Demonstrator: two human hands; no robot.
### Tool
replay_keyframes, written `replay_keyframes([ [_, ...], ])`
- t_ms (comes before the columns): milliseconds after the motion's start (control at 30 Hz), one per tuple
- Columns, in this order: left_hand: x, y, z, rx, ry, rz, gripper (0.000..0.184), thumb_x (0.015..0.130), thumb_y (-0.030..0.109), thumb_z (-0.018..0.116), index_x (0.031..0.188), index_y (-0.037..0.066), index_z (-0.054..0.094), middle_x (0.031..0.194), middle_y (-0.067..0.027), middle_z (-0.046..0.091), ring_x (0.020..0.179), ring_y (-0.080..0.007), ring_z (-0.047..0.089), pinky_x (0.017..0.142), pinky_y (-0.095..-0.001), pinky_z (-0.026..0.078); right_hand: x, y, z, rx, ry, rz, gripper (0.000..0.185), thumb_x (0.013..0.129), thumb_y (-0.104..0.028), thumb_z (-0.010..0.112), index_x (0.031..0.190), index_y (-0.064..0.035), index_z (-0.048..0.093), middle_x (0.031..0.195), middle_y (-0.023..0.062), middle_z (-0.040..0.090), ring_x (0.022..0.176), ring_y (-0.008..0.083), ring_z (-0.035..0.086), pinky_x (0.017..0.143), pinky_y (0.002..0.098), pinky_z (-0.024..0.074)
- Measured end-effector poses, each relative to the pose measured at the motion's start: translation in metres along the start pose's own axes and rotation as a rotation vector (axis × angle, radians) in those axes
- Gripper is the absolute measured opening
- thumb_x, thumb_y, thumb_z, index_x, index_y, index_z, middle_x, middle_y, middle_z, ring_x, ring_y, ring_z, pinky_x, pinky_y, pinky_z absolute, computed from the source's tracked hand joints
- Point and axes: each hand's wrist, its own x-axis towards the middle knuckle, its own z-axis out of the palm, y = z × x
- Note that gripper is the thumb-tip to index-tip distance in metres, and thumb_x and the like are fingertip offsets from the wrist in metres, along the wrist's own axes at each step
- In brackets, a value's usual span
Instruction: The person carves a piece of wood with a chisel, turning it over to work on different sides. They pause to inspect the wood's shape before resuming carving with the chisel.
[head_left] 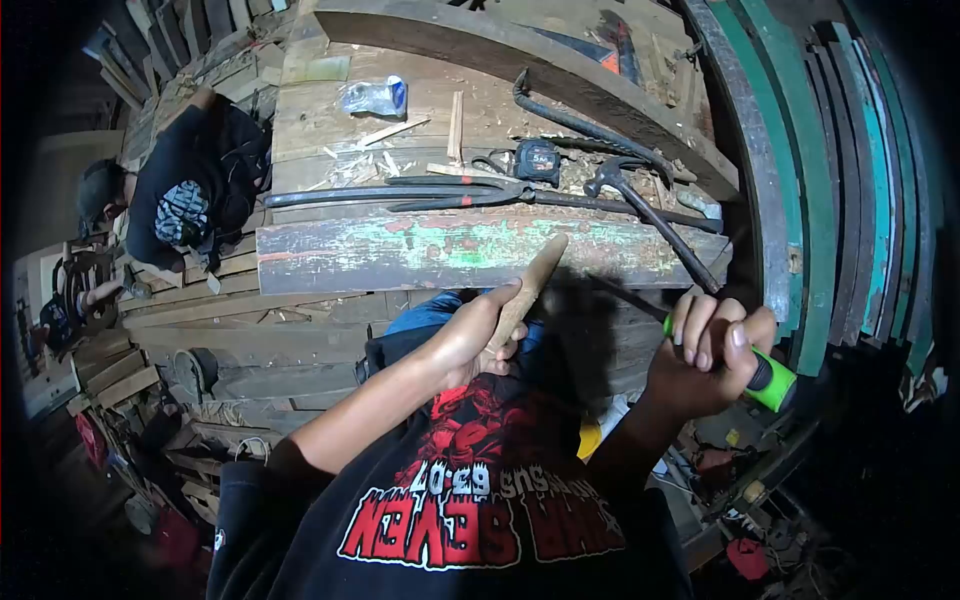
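Observation:
My left hand (492, 325) is wrapped round a tapered, light brown wooden piece (543, 268), whose rounded tip points up and to the right, over the front edge of a worn plank (350, 250). To the right, my right hand (715, 350) grips a tool with a green and black handle (775, 384). Its thin dark shaft (630, 297) points left toward the wooden piece, with a gap between them. A hammer (650, 205) lies across the plank's right part, its handle end close above my right hand.
Behind the plank lie long metal tongs (470, 193), a tape measure (537, 162), a bent bar (590, 125), a plastic bag (375, 97) and wood chips. Green and dark boards (800, 170) stand at right. Another person (185, 190) crouches at left.

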Motion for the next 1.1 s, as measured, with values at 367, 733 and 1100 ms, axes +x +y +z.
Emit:
replay_keyframes([
  [367,0.01,0.0,0.032,0.23,0.189,0.114,0.043,0.096,0.011,0.072,0.129,-0.001,0.048,0.1,-0.0092,0.069,0.072,-0.0137,0.071,0.062,-0.0278,0.065,-0.01,-0.002,-0.048,0.048,0.075,0.063,0.023,0.1,-0.014,0.055,0.083,-0.0147,0.04,0.059,-0.0043,0.039,0.049,0.0072,0.035,0.053,0.0278,0.0324],
  [733,0.021,-0.018,0.093,-0.024,0.134,0.067,0.037,0.094,-0.007,0.067,0.12,0.009,0.046,0.09,-0.0014,0.06,0.066,-0.0088,0.06,0.054,-0.0238,0.051,0.004,-0.039,-0.047,-0.139,-0.14,-0.082,0.022,0.093,-0.011,0.065,0.083,-0.0109,0.047,0.062,-0.0001,0.048,0.05,0.0117,0.042,0.05,0.0308,0.0346],
  [1100,0.027,-0.01,0.114,-0.07,0.181,0.053,0.022,0.097,-0.007,0.06,0.111,0.009,0.053,0.085,-0.0001,0.06,0.069,-0.008,0.061,0.057,-0.0243,0.054,0.017,-0.04,-0.061,0.095,-0.156,-0.084,0.018,0.098,-0.007,0.056,0.081,-0.011,0.052,0.063,-0.0006,0.046,0.051,0.0115,0.044,0.052,0.0297,0.0358],
])
